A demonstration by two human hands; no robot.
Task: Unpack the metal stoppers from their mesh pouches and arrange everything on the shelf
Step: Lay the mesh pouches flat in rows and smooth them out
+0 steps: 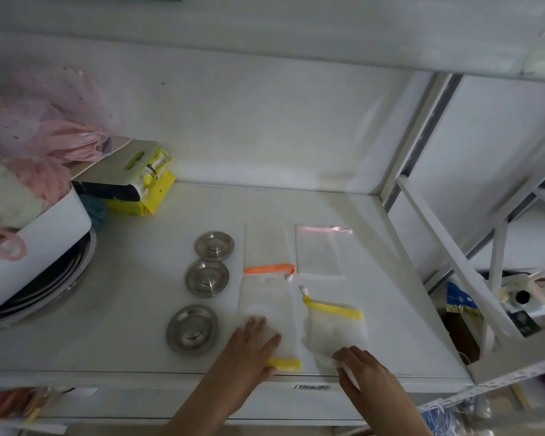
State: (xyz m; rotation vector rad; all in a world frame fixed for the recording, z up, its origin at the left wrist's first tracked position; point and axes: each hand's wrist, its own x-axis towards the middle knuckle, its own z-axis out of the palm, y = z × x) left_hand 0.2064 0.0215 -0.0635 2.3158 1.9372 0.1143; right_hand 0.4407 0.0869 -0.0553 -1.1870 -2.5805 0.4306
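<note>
Three round metal stoppers lie in a column on the white shelf (132, 309): the far one (214, 246), the middle one (207, 278) and the near one (192, 329). To their right lie several flat white mesh pouches: one with an orange band (266, 247), one with a pink ribbon (319, 250), and two with yellow bands. My left hand (252, 347) rests flat, fingers spread, on the near-left yellow-band pouch (265, 306). My right hand (359, 369) pinches the near edge of the right yellow-band pouch (335, 328).
At the left stand a white tub (41, 234) of pink and cream fluffy items on stacked metal bowls (60, 278), with a yellow packaged item (139, 184) behind. A white shelf frame (447, 247) borders the right, with cluttered goods beyond it.
</note>
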